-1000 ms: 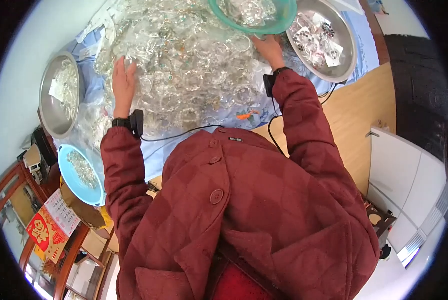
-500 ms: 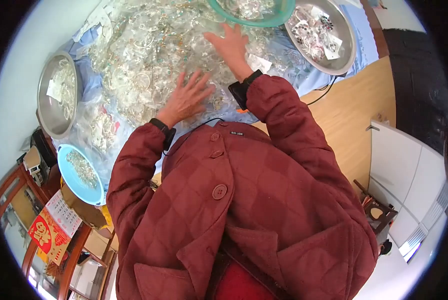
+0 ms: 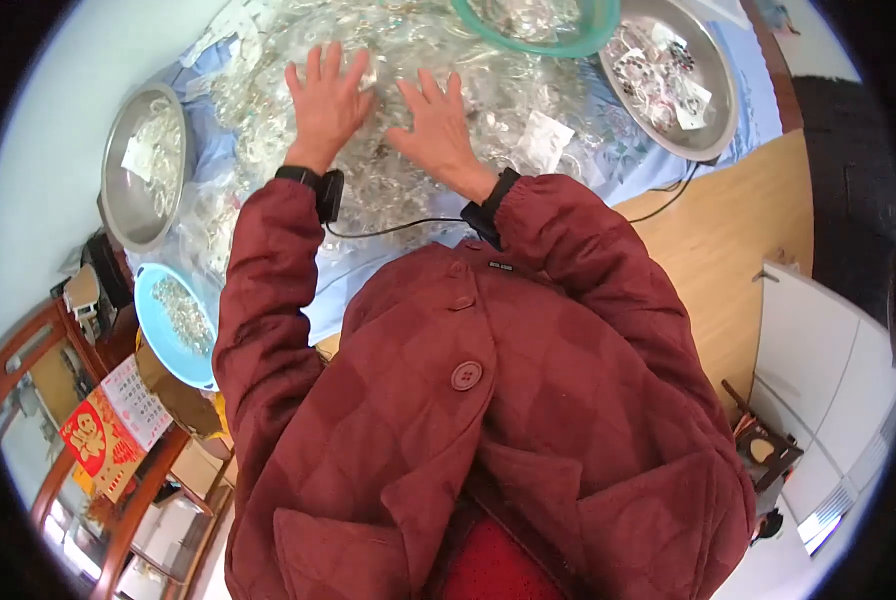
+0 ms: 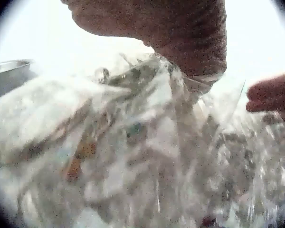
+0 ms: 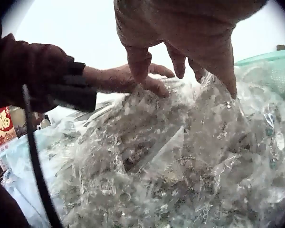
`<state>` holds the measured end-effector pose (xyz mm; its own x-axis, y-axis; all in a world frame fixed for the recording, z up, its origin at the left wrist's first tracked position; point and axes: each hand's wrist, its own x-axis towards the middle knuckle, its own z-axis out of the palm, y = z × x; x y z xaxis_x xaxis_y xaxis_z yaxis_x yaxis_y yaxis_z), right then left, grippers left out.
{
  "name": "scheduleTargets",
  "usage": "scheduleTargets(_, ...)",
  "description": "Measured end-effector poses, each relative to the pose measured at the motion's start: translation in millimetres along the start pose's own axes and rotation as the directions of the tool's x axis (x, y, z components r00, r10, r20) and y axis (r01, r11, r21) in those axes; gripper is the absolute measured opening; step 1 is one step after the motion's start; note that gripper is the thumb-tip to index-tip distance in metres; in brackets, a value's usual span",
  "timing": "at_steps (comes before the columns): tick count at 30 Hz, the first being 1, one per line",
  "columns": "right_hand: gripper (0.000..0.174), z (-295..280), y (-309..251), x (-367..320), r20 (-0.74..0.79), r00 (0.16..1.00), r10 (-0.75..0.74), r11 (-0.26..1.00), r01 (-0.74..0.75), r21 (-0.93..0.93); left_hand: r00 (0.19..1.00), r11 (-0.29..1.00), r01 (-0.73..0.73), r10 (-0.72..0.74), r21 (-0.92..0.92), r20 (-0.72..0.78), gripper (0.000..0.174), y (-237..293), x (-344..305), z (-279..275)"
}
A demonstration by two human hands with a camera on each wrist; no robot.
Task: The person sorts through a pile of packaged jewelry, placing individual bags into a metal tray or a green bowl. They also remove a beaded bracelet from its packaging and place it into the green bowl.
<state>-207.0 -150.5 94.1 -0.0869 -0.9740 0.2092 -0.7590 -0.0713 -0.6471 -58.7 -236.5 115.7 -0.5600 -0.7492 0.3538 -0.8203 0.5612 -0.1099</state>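
A wide heap of small clear plastic bags [image 3: 368,200] with bracelet-like rings covers the blue cloth. The left hand [image 3: 328,108] lies on its upper middle with fingers spread. Just right of it, the right hand [image 3: 438,132] rests on the heap, fingers spread and thumb toward the left hand. In the right wrist view the fingertips of the right hand [image 5: 178,33] touch the bags [image 5: 180,156], with the left hand [image 5: 128,78] behind. The left wrist view shows the left hand [image 4: 166,33] over blurred bags [image 4: 133,156]. Neither hand visibly grips a bag.
A green basket [image 3: 538,45] stands at the top, a metal basin [image 3: 725,110] with packets at the right. Another metal basin [image 3: 115,180] and a blue basin [image 3: 158,350] are at the left. A white card [image 3: 545,142] lies right of the hands. A black cable [image 3: 398,228] crosses the near edge.
Since half a second ago the left hand has moved up and left over the heap, and the right hand slightly down and left. Earlier, the hands were far apart at the heap's two sides.
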Motion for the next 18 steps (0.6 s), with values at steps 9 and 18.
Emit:
scheduleTargets(9, 0.039, -30, 23, 5, 0.244, 0.894, -0.376, 0.909, 0.303, 0.288, 0.962, 0.961, 0.273, -0.273, -0.037, 0.0, 0.055, -49, 1, -22)
scheduleTargets(18, 0.048, -138, 177, -25, 0.203, 0.933, 0.296, 0.954, -0.278, -0.111, 0.943, 0.919, -0.326, 0.334, -0.221, -0.003, 0.046, 46, -68, -12)
